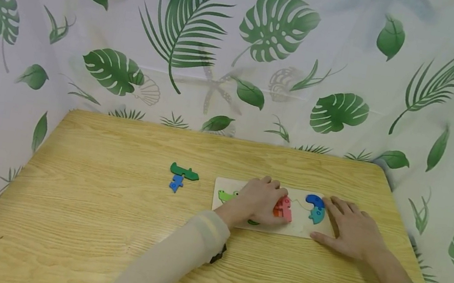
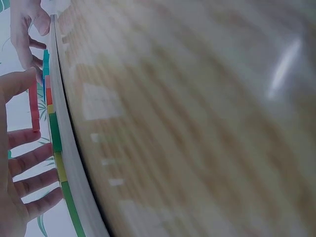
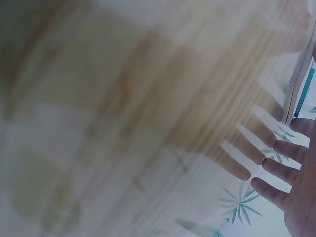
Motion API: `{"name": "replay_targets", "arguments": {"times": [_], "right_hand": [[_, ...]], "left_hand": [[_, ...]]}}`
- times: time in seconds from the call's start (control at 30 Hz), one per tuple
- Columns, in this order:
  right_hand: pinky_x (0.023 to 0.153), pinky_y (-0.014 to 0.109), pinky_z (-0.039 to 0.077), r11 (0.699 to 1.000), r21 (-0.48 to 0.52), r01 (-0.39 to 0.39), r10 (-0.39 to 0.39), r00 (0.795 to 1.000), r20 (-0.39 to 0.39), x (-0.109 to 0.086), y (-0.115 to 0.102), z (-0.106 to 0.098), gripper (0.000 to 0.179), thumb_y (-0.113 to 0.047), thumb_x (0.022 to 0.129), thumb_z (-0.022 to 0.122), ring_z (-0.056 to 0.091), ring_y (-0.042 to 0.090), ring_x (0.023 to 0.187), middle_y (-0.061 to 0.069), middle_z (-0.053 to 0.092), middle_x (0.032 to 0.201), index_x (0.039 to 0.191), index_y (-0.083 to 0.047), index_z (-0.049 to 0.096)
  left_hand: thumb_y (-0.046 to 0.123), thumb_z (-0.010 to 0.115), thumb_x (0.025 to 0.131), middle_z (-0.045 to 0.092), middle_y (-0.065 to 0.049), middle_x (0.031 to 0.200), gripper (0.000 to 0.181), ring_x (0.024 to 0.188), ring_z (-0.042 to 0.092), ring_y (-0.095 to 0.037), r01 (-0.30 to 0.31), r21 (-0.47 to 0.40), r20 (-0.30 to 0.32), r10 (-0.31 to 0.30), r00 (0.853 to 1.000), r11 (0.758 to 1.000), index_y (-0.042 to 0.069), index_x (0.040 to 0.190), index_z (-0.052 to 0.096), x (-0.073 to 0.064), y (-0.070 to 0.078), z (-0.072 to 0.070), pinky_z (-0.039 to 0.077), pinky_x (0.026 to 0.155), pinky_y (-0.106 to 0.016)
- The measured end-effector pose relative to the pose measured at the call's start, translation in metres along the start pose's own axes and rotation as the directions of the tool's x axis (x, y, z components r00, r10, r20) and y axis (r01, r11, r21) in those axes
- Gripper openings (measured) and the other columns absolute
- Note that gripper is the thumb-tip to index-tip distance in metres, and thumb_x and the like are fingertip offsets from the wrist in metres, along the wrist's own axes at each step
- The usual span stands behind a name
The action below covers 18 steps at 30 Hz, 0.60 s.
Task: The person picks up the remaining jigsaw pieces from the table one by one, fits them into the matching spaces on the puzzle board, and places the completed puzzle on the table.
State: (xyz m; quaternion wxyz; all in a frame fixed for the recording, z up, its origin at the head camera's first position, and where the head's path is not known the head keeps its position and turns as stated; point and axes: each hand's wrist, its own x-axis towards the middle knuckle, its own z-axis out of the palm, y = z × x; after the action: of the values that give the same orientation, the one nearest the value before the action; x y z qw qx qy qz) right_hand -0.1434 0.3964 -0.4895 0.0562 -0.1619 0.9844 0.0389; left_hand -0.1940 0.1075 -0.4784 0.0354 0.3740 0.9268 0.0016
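Your left hand [image 1: 259, 201] pinches a reddish piece [image 2: 34, 106], likely mid-fitting; next, align it, fit unclear from here. Right hand [image 1: 355, 232]: fingers spread, right end of board [image 1: 299, 228].

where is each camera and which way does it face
Head: worn on the head, looking forward and down at table, puzzle board; left hand, right hand, sleeves show.
Left wrist: worn there, looking along the board's edge; left hand pinching reddish piece, right hand beyond.
Right wrist: worn there, looking across the table; right hand shows.
Both wrist views share the board's edge.
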Motion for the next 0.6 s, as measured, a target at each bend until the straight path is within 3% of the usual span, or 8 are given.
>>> {"name": "replay_targets", "arguments": {"times": [0.6], "right_hand": [[0.108,0.075,0.044,1.0,-0.007,0.001,-0.001,1.0,0.005,0.0012,0.0019,0.0012,0.112,-0.088,0.088,0.052,0.045,0.053,0.145,0.026,0.042,0.164,0.165,-0.009,0.035]], "left_hand": [[0.078,0.05,0.094,0.061,0.002,0.139,0.071,0.127,0.058,-0.019,-0.02,-0.036,-0.013,0.02,1.0,0.999,0.03,0.147,0.058,0.0074,0.004,0.0023,0.053,0.106,-0.039]]}}
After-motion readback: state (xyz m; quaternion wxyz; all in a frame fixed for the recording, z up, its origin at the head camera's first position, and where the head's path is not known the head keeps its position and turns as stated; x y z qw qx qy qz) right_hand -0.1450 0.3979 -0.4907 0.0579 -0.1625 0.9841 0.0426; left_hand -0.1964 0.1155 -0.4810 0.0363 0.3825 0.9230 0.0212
